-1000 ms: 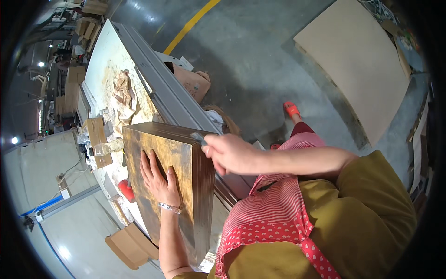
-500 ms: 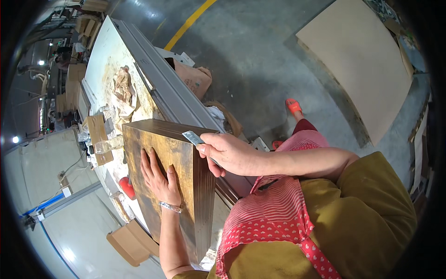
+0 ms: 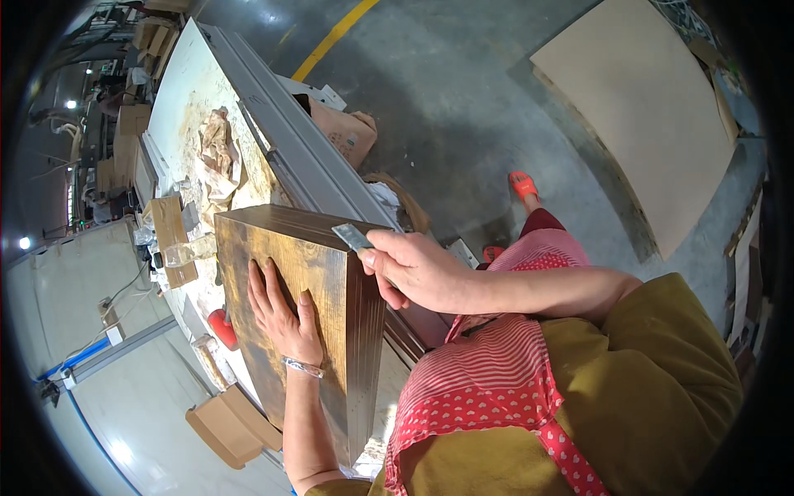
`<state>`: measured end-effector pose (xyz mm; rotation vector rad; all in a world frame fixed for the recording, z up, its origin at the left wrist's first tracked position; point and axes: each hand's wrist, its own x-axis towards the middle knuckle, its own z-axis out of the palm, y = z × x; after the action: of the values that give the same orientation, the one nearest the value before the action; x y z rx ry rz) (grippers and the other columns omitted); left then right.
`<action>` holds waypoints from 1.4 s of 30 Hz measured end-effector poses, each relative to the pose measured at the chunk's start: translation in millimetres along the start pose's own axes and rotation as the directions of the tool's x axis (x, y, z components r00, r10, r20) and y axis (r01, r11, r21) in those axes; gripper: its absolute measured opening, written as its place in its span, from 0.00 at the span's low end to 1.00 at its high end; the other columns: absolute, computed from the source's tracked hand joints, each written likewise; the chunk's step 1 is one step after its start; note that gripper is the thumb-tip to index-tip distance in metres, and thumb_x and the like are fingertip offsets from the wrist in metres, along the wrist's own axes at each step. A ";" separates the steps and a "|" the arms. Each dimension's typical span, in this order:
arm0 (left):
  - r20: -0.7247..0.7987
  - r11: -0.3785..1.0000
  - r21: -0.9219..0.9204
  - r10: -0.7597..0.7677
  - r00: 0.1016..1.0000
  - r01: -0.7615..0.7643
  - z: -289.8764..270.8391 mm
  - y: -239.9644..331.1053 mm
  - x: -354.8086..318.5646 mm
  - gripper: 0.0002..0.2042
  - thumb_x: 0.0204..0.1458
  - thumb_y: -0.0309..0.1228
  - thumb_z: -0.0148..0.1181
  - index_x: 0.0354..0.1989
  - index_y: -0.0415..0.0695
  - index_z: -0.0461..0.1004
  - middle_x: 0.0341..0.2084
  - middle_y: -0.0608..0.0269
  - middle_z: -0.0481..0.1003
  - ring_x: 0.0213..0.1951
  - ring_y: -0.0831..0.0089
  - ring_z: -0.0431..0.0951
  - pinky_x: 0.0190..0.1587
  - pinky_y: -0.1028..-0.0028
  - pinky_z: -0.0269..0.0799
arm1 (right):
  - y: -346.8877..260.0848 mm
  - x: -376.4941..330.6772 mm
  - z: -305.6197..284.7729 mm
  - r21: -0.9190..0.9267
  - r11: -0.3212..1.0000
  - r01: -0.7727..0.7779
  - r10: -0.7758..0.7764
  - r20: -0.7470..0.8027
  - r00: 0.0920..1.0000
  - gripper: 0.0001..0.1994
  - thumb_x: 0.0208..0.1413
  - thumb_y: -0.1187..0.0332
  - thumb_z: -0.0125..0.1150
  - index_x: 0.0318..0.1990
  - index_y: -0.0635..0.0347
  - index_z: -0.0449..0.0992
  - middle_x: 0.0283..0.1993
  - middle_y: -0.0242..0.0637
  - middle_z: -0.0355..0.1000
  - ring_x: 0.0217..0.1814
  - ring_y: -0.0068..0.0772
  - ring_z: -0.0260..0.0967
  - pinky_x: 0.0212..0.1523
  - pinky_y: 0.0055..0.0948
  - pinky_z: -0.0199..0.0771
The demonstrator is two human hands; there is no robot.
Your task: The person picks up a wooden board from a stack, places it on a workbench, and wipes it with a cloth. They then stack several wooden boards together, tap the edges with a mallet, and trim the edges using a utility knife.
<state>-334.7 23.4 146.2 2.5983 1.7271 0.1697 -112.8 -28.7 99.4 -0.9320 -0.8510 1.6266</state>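
Observation:
A thick stack of brown wood-grain panels [image 3: 327,331] rests on the worktable, its layered edges facing me. My left hand [image 3: 289,322] lies flat on the panels' broad top face, fingers stretched and slightly spread. Over the corner on the right, my right hand [image 3: 405,269] is closed around a small flat metal blade [image 3: 352,237], which looks like a scraper. The blade's wide grey end points up and left, close above the panel edge. Whether it touches the wood I cannot tell, and my fingers hide its lower part.
Crumpled brown paper [image 3: 217,157] lies on the stained white worktable [image 3: 184,87]. Left of the panels are a roll of clear tape [image 3: 192,250], a red object [image 3: 222,328] and an open cardboard box [image 3: 234,426]. A brown sack [image 3: 343,132] stands beyond the table's grey rail; a large beige board [image 3: 641,107] lies at right.
My right hand and the blade have shifted slightly right along the panel corner. My left hand stays flat in the same place on the panels.

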 end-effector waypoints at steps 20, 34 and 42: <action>-0.019 1.000 -0.011 0.021 1.000 -0.021 0.3 2.5 2.1 0.32 0.56 0.52 0.39 0.63 0.43 0.57 0.64 0.50 0.52 0.64 0.50 0.50 0.63 0.56 0.44 | 34.4 8.5 -18.6 0.061 0.969 -0.238 0.238 0.002 0.971 0.13 0.63 0.65 0.38 0.30 0.64 0.64 0.12 0.34 0.64 0.14 0.25 0.62 0.18 0.28 0.62; -0.036 0.998 -0.002 0.070 0.997 -0.070 4.8 -6.6 -1.4 0.31 0.57 0.52 0.37 0.63 0.42 0.56 0.64 0.51 0.52 0.64 0.52 0.51 0.64 0.57 0.43 | 90.0 16.6 -42.7 0.094 0.935 -0.342 0.351 -0.120 0.929 0.14 0.64 0.65 0.36 0.30 0.63 0.64 0.12 0.34 0.66 0.12 0.24 0.63 0.17 0.26 0.63; -0.031 0.996 0.015 0.087 0.996 -0.087 4.2 -3.2 6.1 0.29 0.59 0.50 0.34 0.63 0.42 0.55 0.64 0.52 0.52 0.65 0.55 0.50 0.65 0.59 0.41 | 121.3 22.4 -56.5 -0.007 0.849 -0.528 0.527 -0.029 0.849 0.13 0.62 0.67 0.36 0.29 0.64 0.63 0.14 0.36 0.68 0.15 0.26 0.66 0.19 0.27 0.64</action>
<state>-334.8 30.4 142.2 2.6967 1.6310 0.2026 -117.5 -28.8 -36.2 -1.2747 -0.6131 2.0711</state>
